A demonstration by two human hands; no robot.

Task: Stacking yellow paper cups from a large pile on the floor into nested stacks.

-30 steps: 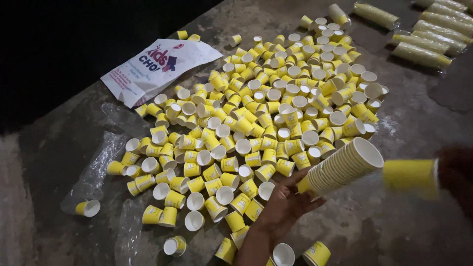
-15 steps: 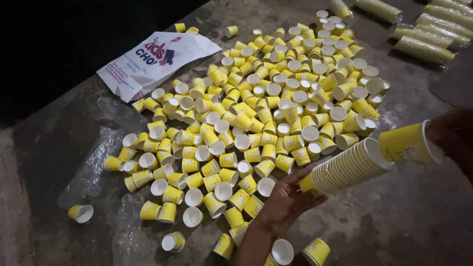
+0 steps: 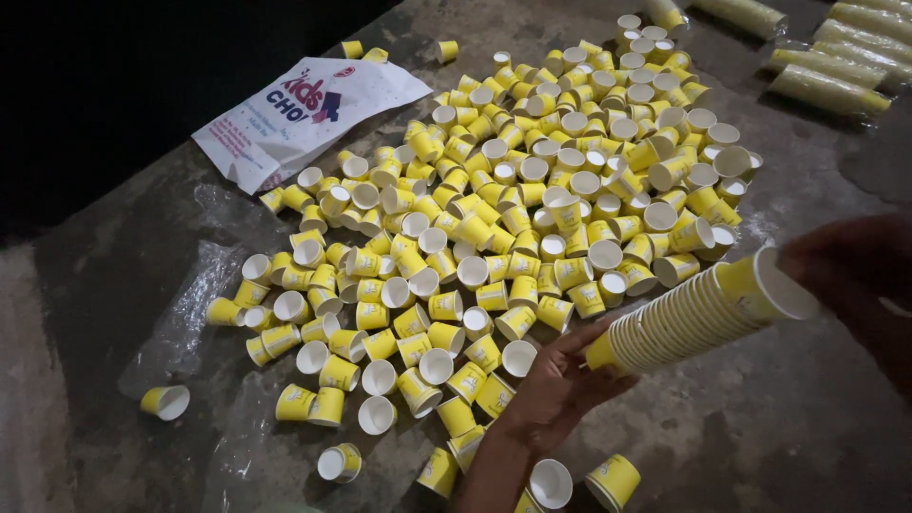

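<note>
My left hand (image 3: 551, 389) grips the lower end of a long stack of nested yellow paper cups (image 3: 684, 318), held tilted above the floor. At the right edge, blurred and dark, my right hand (image 3: 855, 275) is closed around the rim of the top cup (image 3: 760, 285), which sits on the upper end of the stack. A wide pile of loose yellow cups with white insides (image 3: 532, 209) lies on the grey floor just beyond both hands. Most lie on their sides, some stand upright.
A white printed bag (image 3: 304, 119) lies flat at the pile's far left. Several wrapped cup stacks (image 3: 826, 90) lie at the top right. Clear plastic film (image 3: 185, 323) covers the floor at left, with a lone cup (image 3: 164, 401) beside it. A few cups (image 3: 613, 480) lie by my left forearm.
My right hand carried a single yellow cup leftward from apart and set it onto the stack's upper end. The stack in my left hand stayed roughly in place.
</note>
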